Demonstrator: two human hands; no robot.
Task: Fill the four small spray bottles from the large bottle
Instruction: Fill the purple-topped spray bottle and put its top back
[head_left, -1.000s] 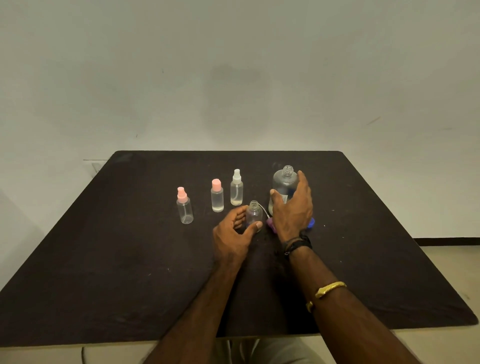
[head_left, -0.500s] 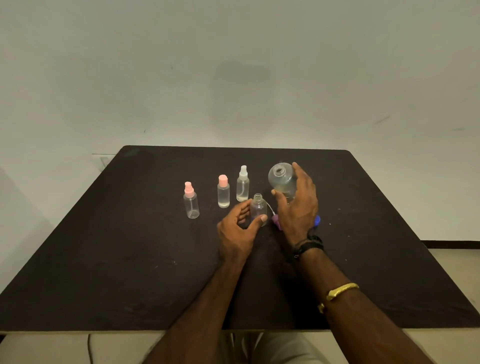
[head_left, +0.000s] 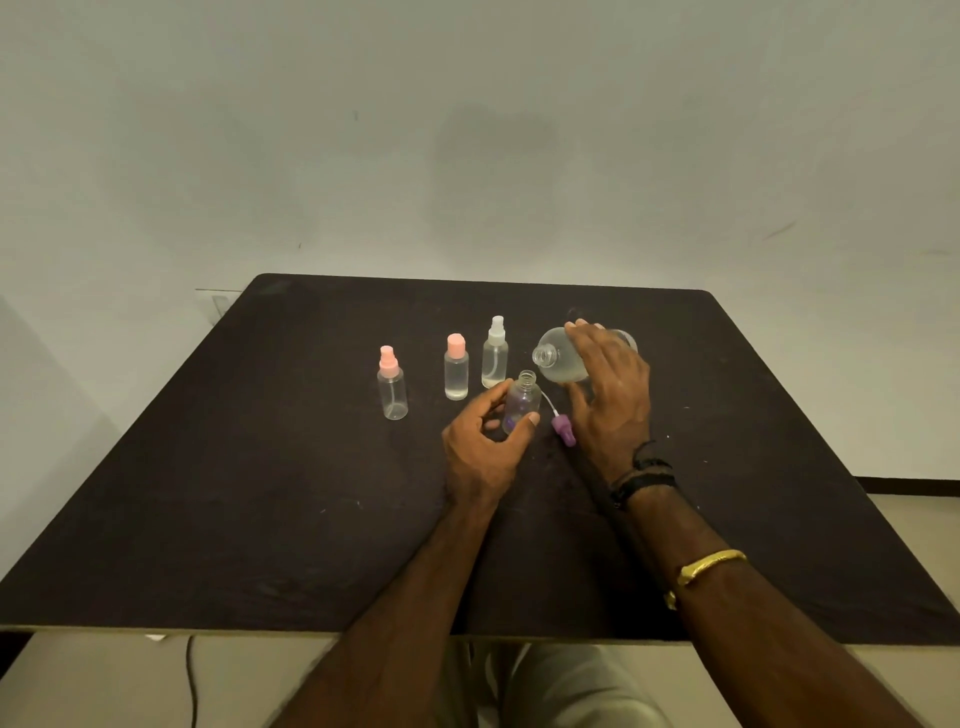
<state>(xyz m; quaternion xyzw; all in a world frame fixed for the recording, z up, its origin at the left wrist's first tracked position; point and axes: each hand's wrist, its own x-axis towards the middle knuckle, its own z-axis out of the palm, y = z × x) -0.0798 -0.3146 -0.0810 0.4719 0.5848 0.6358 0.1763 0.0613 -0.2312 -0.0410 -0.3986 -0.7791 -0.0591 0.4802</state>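
My right hand (head_left: 610, 395) grips the large clear bottle (head_left: 558, 358), lifted and tipped to the left, its open neck just above and right of an uncapped small bottle (head_left: 521, 402). My left hand (head_left: 485, 441) holds that small bottle upright on the black table (head_left: 260, 467). Its purple spray cap (head_left: 563, 428) with a white tube lies on the table between my hands. Three capped small bottles stand in a row to the left: a pink-capped empty one (head_left: 392, 384), a pink-capped one (head_left: 456, 370) with liquid, and a white-capped one (head_left: 494, 354) with liquid.
A plain pale wall stands behind the table. The table's front edge runs just above my lap. A dark cable hangs below the front edge at the lower left.
My right hand has lifted the large bottle off the table and tipped it leftward toward the open small bottle. My left hand has kept its hold on the small bottle.
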